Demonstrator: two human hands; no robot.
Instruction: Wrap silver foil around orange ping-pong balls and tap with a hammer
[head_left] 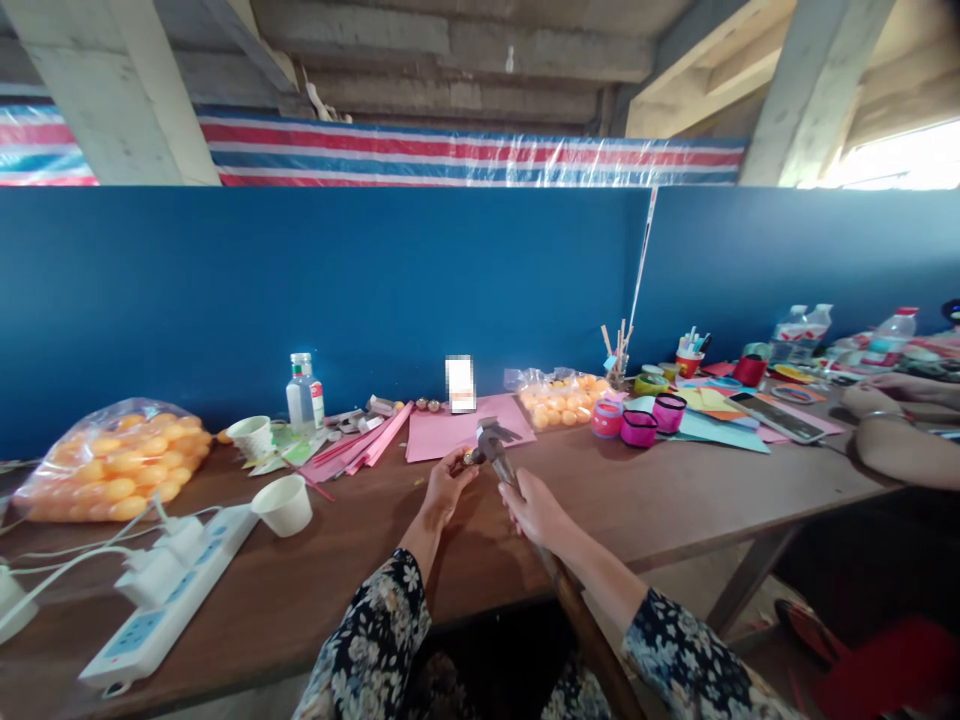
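My right hand is wrapped round the wooden handle of a claw hammer, its long handle running back toward my lap. The steel hammer head is raised just above the table's front half. Close beside the head, my left hand pinches a small shiny round metal piece between thumb and fingertips; its exact kind is too small to tell. Beyond both hands lies pink paper, with a couple of small shiny brown balls at its back edge.
On the left are a bag of orange balls, a power strip, a paper cup and a glass bottle. Another orange-ball bag, pink-and-black rolls and a phone lie right. A co-worker's arm rests there.
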